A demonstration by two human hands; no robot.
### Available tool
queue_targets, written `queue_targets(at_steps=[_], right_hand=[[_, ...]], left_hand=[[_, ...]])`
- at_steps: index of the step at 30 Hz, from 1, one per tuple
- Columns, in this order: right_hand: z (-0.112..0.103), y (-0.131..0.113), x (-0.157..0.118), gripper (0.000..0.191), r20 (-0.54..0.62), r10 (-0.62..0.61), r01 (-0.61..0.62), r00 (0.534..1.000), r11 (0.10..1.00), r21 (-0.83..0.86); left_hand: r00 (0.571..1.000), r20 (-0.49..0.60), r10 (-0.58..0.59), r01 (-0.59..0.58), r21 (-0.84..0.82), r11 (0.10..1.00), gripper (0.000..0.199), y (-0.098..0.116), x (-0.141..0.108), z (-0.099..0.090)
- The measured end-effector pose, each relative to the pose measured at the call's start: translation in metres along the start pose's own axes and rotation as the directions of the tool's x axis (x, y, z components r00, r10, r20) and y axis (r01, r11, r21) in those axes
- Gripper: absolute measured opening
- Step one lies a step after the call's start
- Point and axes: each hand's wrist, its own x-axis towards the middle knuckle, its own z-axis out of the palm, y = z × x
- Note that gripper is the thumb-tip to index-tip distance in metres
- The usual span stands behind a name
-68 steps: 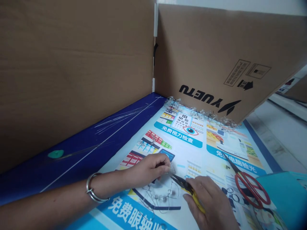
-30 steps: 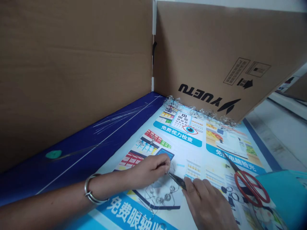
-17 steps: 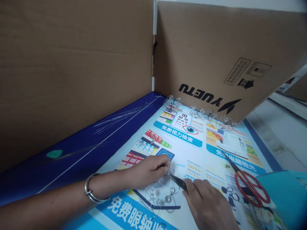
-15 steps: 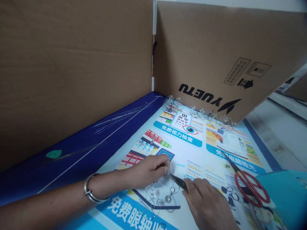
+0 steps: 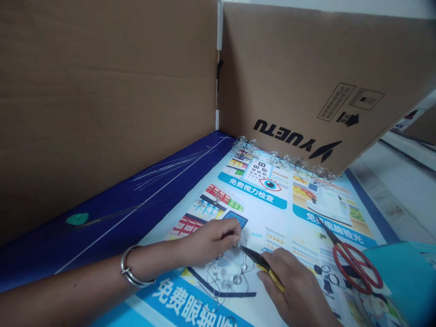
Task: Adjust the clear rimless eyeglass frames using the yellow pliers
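Two bare hands: left hand (image 5: 211, 243) pinching thin beaded wire (image 5: 229, 272); right hand (image 5: 293, 290) gripping yellow-handled needle-nose pliers (image 5: 264, 265).

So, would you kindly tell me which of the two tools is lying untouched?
The red-handled scissors, lying on the poster; the yellow-handled pliers are held in the right hand.

The yellow handles of the needle-nose pliers (image 5: 270, 274) show again across the fingers of the right hand (image 5: 293, 286), after being almost hidden by that hand a moment ago. The hand has turned and lifted slightly, and the pliers now lie at a shallower slant, their dark tip still at the fingertips of the left hand (image 5: 207, 243). The beaded wire loop (image 5: 228, 274) has slid slightly up toward the left hand
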Motion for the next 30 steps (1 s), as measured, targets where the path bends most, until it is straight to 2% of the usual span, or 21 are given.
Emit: queue_targets(at_steps=[7,19,30], right_hand=[[0.0013,-0.0010,0.0010,0.023,-0.019,-0.004,0.005,1.000,1.000,0.014],[0.0008,-0.0059,0.0041,0.024,-0.125,-0.079,0.064,0.989,0.991,-0.114],[0.0013,-0.0084,0.0024,0.025,-0.105,-0.078,0.063,0.991,0.988,-0.140]], left_hand=[[1.000,0.001,-0.016,0.016,0.000,1.000,0.011,-0.0008,0.0004,0.0001],[1.000,-0.029,-0.010,0.011,0.031,0.999,0.013,0.0008,0.0012,0.0010],[1.000,-0.018,0.015,-0.013,0.095,0.995,0.014,0.0015,0.0013,0.0008]])
